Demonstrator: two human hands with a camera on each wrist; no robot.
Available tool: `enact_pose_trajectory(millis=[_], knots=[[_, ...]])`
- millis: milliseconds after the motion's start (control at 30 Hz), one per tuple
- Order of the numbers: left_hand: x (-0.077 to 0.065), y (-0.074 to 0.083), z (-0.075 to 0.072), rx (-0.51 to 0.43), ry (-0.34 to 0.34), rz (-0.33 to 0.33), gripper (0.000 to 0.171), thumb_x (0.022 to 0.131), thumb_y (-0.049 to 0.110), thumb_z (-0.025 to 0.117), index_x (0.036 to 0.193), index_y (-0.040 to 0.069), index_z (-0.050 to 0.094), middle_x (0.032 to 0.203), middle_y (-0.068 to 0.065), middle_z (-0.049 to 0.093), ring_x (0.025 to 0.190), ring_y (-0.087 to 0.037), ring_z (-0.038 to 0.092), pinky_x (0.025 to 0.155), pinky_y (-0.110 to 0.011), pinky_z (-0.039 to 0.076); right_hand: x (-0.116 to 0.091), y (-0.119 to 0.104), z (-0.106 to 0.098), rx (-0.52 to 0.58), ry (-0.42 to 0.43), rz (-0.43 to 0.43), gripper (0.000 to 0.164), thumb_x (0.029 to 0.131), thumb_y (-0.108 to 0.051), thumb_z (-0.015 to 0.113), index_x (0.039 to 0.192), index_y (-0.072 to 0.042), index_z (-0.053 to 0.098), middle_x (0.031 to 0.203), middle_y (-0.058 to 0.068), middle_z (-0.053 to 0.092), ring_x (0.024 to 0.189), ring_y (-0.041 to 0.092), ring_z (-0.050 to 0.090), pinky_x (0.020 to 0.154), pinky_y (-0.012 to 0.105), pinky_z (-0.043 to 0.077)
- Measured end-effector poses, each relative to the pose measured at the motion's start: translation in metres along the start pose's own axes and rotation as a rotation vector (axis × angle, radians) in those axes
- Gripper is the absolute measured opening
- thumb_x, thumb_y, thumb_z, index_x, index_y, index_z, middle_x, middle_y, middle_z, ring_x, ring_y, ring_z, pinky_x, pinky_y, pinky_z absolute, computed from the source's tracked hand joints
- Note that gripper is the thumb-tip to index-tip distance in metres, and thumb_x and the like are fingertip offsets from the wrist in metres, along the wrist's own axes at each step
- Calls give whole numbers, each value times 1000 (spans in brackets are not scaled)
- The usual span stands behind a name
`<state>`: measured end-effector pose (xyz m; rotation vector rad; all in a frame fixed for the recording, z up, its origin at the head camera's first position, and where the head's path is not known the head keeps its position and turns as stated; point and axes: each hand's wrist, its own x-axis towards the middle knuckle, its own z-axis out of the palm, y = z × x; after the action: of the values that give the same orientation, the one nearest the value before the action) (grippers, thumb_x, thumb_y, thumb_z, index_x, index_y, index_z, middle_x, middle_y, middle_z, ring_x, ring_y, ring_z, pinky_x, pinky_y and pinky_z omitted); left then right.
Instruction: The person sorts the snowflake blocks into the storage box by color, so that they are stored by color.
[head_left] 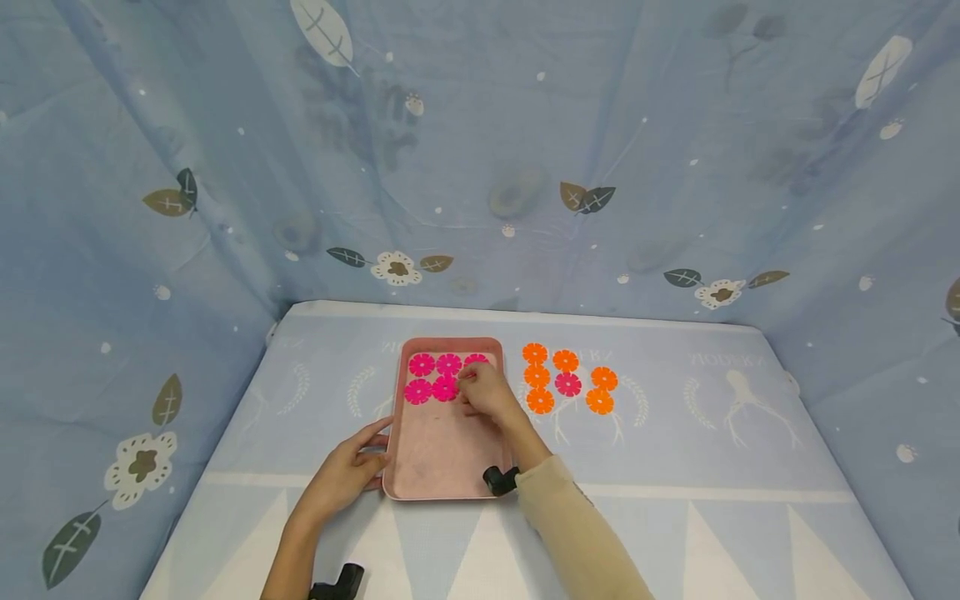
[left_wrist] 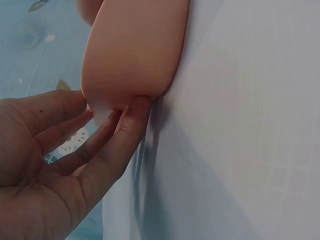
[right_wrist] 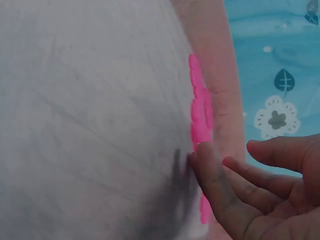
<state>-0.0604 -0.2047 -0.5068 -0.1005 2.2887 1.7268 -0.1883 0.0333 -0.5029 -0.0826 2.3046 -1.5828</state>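
Note:
A shallow pink tray (head_left: 442, 446) lies on the table, its far part holding several notched pink discs (head_left: 422, 364) in two rows. My right hand (head_left: 487, 392) is over the right end of the nearer row and hides part of it. In the right wrist view, one fingertip (right_wrist: 204, 152) touches the line of pink discs (right_wrist: 200, 115); the other fingers stand apart from it, with nothing visible between them. My left hand (head_left: 345, 471) rests against the tray's left side. Its loosely bent fingers (left_wrist: 135, 112) touch the outer wall in the left wrist view.
Right of the tray lie several notched orange discs (head_left: 535, 354), with one reddish-pink disc (head_left: 567, 384) among them. A black wrist camera (head_left: 501, 481) overlaps the tray's near right corner. Patterned blue cloth (head_left: 510, 150) hangs behind and at both sides.

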Motion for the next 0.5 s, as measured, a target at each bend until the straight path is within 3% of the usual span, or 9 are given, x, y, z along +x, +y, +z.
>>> enact_pose_trajectory(millis=[167,333,500], knots=[[1,-1,0,-1,-2,-17,54,99,1,57,150,16,47,130,-18,56,106,-28,66,74,-35,60,-10,-10,-12,-117,15,-58,29,101,-13,60,123,4,63,86,17,67,70,30,69,63,38,61],[1,0,-1,-6,-11,-5,54,99,1,56,151,13,46,132,-20,55,108,-29,65,74,-36,60,-24,-17,-29,-47,35,-100,30,100,-12,60,124,5,61,107,20,67,87,36,70,71,44,61],[0,1,-1,-3,-13,-3,54,99,0,55,151,12,45,131,-20,55,107,-29,65,73,-36,60,-38,-16,-47,9,36,-115,32,100,-14,60,127,4,61,110,17,66,93,38,69,72,40,61]])
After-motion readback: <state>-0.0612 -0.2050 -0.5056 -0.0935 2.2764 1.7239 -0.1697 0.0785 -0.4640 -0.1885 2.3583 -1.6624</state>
